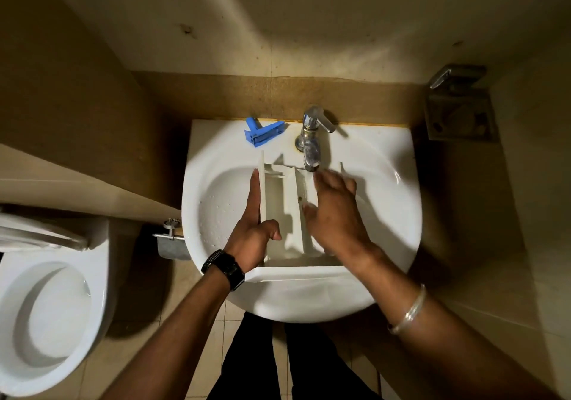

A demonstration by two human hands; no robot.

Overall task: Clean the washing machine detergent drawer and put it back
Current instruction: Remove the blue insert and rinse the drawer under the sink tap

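Nearest, at 6 o'clock: the person's dark trouser legs over a tiled floor.

Two bare forearms reach up from the lower edge. A black watch sits on the left wrist and a silver bangle on the right forearm.

The white detergent drawer lies in the white sink, open side up, its front panel toward the person at the basin's 6 o'clock and its far end under the tap.

The left hand holds the drawer's left wall: fingers straight along the outside, thumb curled over the rim into the compartment.

The right hand lies over the drawer's right compartment, fingers loosely spread and slightly blurred; whether they press on the plastic cannot be told.

Chrome tap at the sink's 12 o'clock, spout over the drawer's far end.

A blue plastic piece rests on the sink ledge at about 11 o'clock, just left of the tap.

Toilet at 8 o'clock. A metal fitting is on the wall at 2 o'clock.
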